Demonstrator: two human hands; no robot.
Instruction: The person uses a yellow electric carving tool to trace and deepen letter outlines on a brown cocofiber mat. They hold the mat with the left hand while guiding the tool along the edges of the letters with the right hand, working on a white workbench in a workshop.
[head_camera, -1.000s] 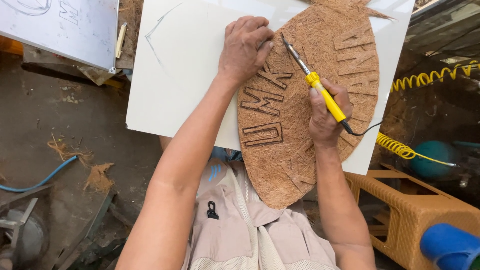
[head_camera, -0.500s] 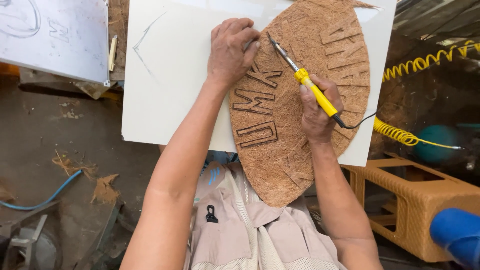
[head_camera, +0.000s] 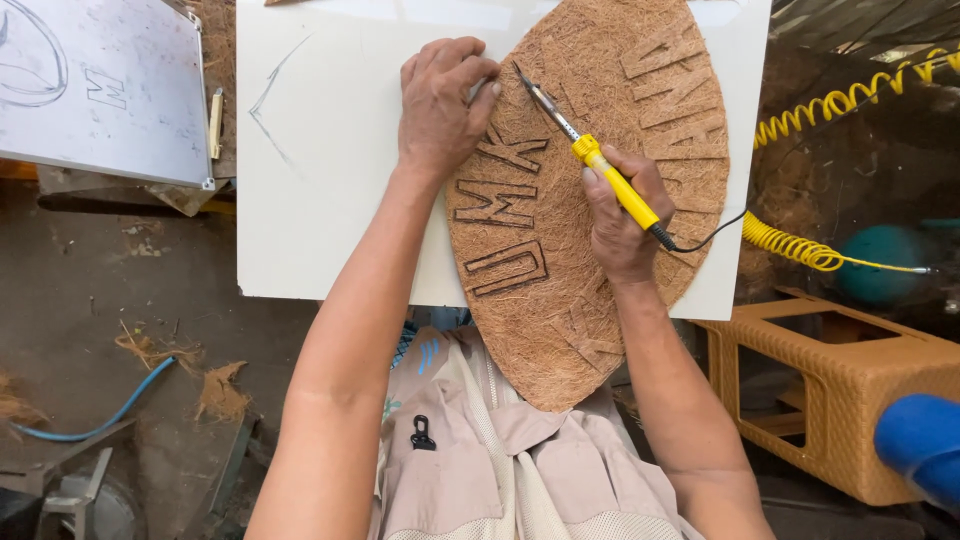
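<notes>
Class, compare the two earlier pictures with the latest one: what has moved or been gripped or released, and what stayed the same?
Little changed. The right hand keeps its grip on the yellow burning tool; its tip has shifted slightly up the leaf-shaped fibre mat, toward the fingers of the left hand. Nothing was picked up or let go. The left hand still presses the mat's upper edge on the white board; the letters and coiled yellow cord look unchanged.

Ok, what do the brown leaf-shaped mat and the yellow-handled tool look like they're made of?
The leaf-shaped mat looks like pressed coconut or similar plant fibre: coarse, matted brown strands with a rough matte surface and darker edges around the letter shapes. The tool, held in the right hand, seems to have a glossy yellow plastic handle and a thin metal shaft and tip, with a black cord at its rear.
</notes>
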